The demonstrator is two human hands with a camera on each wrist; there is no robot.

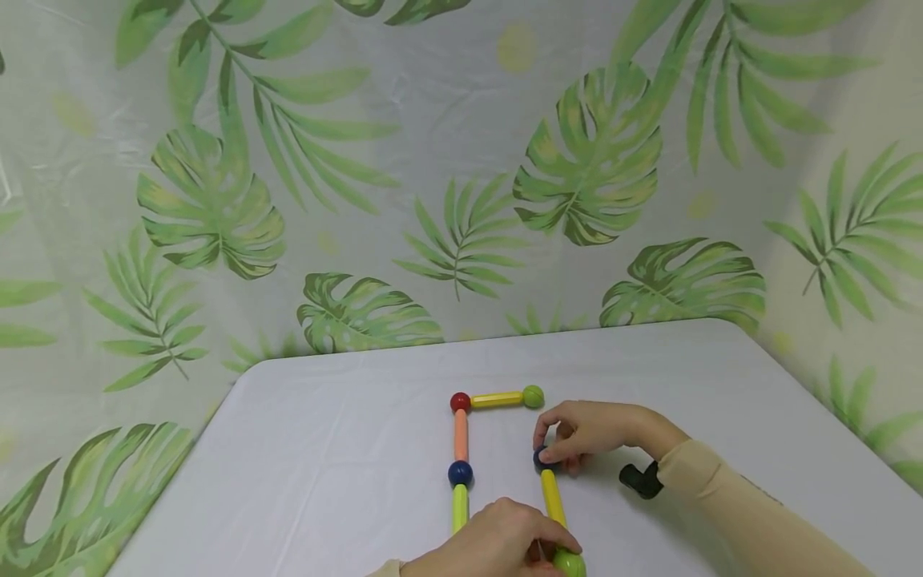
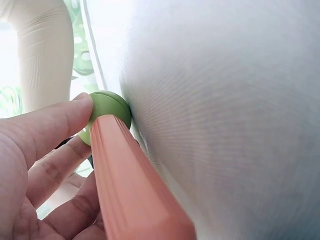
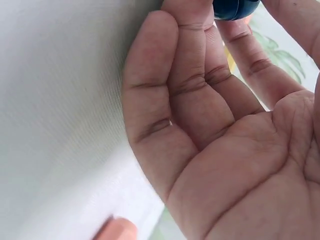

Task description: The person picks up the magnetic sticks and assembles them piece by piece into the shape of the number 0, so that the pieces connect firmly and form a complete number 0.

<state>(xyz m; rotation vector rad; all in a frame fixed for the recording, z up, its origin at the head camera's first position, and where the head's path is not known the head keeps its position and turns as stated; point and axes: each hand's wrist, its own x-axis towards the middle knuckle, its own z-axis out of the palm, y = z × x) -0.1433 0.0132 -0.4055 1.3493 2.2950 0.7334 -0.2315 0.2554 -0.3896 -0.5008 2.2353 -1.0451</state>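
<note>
On the white table lie colored rods joined by balls. My right hand (image 1: 594, 429) pinches a dark blue ball (image 1: 542, 458) at the far end of a yellow rod (image 1: 553, 498). At that rod's near end, my left hand (image 1: 505, 538) grips a green ball (image 1: 570, 562) between thumb and finger. In the left wrist view, a salmon rod (image 2: 137, 180) meets this green ball, its other end toward the camera. Above the right palm in the right wrist view, only the underside of the blue ball (image 3: 235, 7) shows.
To the left runs a chain: light green rod (image 1: 460, 507), blue ball (image 1: 460, 473), salmon rod (image 1: 461, 436), red ball (image 1: 460, 402), yellow rod (image 1: 497, 399) and green ball (image 1: 533, 396). A black strap piece (image 1: 640, 481) sits by the right wrist. Leaf-patterned cloth (image 1: 461, 160) hangs behind the table.
</note>
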